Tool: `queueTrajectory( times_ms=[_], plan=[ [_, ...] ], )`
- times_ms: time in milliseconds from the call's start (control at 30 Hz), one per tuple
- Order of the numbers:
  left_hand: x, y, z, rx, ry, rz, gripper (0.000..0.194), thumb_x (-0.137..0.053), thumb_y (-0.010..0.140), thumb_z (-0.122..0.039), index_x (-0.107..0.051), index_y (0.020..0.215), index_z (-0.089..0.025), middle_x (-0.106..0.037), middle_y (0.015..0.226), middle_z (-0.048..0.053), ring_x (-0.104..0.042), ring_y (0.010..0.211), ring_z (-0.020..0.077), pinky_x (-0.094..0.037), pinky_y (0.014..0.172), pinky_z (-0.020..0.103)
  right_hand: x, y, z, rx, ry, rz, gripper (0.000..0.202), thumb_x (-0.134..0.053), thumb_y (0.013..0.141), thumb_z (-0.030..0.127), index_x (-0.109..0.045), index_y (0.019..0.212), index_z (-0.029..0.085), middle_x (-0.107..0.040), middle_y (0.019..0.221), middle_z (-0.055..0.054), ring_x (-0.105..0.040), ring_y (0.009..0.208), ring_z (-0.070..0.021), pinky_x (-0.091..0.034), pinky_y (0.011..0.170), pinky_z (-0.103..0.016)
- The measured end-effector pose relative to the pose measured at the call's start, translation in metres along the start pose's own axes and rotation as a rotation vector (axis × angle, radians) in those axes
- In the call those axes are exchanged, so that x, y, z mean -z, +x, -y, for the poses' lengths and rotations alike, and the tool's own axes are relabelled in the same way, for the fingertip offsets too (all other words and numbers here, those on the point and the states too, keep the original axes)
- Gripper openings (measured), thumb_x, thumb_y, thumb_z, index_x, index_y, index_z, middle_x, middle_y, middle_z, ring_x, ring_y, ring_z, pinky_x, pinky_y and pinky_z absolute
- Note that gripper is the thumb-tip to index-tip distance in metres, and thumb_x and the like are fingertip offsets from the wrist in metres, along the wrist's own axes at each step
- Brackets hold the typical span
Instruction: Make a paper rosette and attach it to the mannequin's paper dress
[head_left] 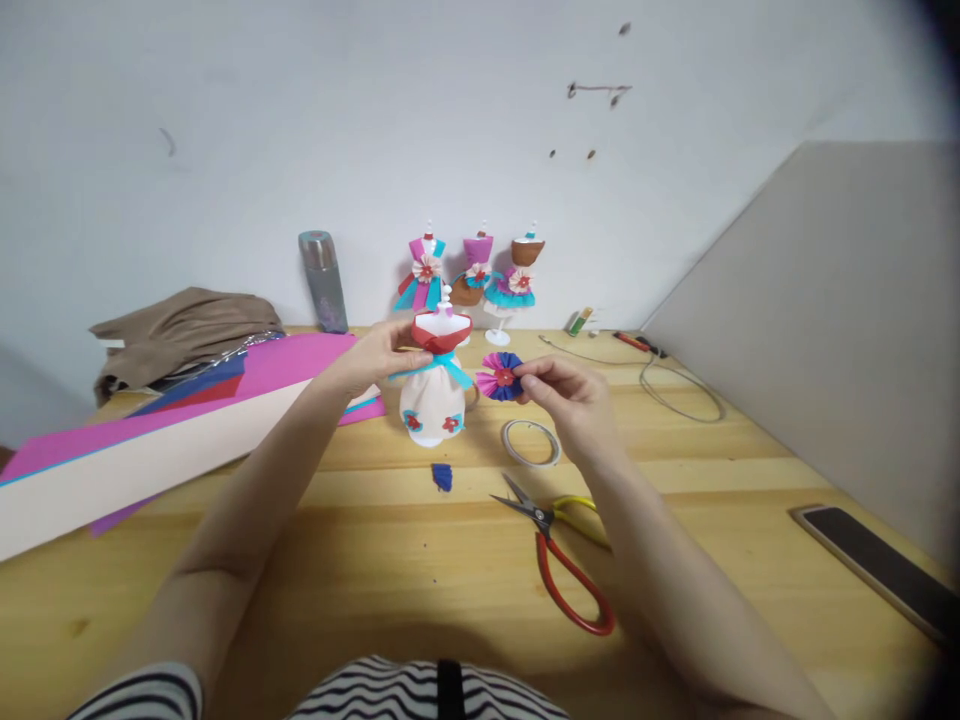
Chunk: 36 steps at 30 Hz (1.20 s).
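My left hand [382,355] grips a small dress form [433,400] at its waist. The form wears a red bodice, a turquoise ribbon and a cream skirt with little red and blue flowers. My right hand [566,395] pinches a pleated rosette [501,377], pink on one half and dark blue on the other, with a red flower centre. The rosette is held just right of the dress form, apart from it. Below them lie a folded dark blue scrap [442,477], a roll of tape [531,443] and open scissors [546,517] with red and yellow handles.
Several dressed forms [480,265] stand by the wall. At left are a grey flask [324,285], brown cloth [191,335] and coloured sheets [172,440]. A cable [675,408], a glue stick [580,321] and a phone [874,560] lie to the right.
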<state>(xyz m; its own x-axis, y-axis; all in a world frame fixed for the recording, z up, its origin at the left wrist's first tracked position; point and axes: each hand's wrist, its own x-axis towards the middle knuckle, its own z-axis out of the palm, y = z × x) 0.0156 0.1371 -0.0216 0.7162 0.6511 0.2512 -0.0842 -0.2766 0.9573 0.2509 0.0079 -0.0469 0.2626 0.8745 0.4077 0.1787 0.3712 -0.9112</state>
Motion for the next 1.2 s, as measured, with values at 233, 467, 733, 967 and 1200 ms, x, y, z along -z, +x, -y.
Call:
queueTrajectory(
  times_ms=[233,467,733,967,1200],
  plan=[
    [0.017,0.003,0.002,-0.044,0.019,0.076,0.053,-0.087,0.064,-0.042,-0.07,0.105,-0.012,-0.074,0.103,0.011,-0.069,0.101,0.0257,-0.053,0.094,0.037,0.002,0.002,0.005,0.01,-0.013,-0.062,0.016,-0.081,0.071,0.04,-0.074,0.071,0.025,-0.069,0.063,0.001,-0.059,0.054,-0.0137,-0.053,0.054,-0.031],
    [0.046,-0.002,0.006,-0.045,0.106,0.207,0.058,-0.085,0.063,-0.06,-0.073,0.094,-0.012,-0.073,0.086,0.011,-0.07,0.08,0.0224,-0.059,0.079,0.037,0.012,0.007,0.006,0.047,-0.015,-0.121,0.02,-0.082,0.071,0.041,-0.072,0.07,0.025,-0.068,0.063,0.002,-0.06,0.054,-0.0131,-0.053,0.054,-0.029],
    [0.031,0.005,0.015,0.0,0.022,0.139,0.059,-0.086,0.064,-0.054,-0.07,0.102,-0.012,-0.073,0.092,0.012,-0.071,0.088,0.0257,-0.059,0.079,0.037,0.017,0.011,0.001,0.023,-0.022,-0.107,0.022,-0.083,0.07,0.039,-0.068,0.067,0.024,-0.067,0.062,0.001,-0.059,0.055,-0.0129,-0.052,0.054,-0.03],
    [0.022,0.004,0.014,-0.004,-0.008,0.067,0.058,-0.085,0.066,-0.051,-0.069,0.107,-0.013,-0.074,0.099,0.013,-0.07,0.098,0.0275,-0.057,0.083,0.036,0.015,0.014,-0.005,-0.074,0.046,-0.083,0.02,-0.085,0.063,0.032,-0.068,0.071,0.025,-0.065,0.062,0.003,-0.058,0.054,-0.0126,-0.051,0.053,-0.03],
    [0.021,0.005,0.009,-0.037,0.0,0.082,0.052,-0.086,0.064,-0.051,-0.071,0.097,-0.013,-0.074,0.094,0.01,-0.07,0.092,0.0237,-0.055,0.088,0.036,0.014,0.015,-0.017,-0.169,0.134,-0.053,0.034,-0.089,0.06,0.036,-0.074,0.09,0.029,-0.068,0.065,0.003,-0.06,0.055,-0.014,-0.051,0.052,-0.031]
  ],
)
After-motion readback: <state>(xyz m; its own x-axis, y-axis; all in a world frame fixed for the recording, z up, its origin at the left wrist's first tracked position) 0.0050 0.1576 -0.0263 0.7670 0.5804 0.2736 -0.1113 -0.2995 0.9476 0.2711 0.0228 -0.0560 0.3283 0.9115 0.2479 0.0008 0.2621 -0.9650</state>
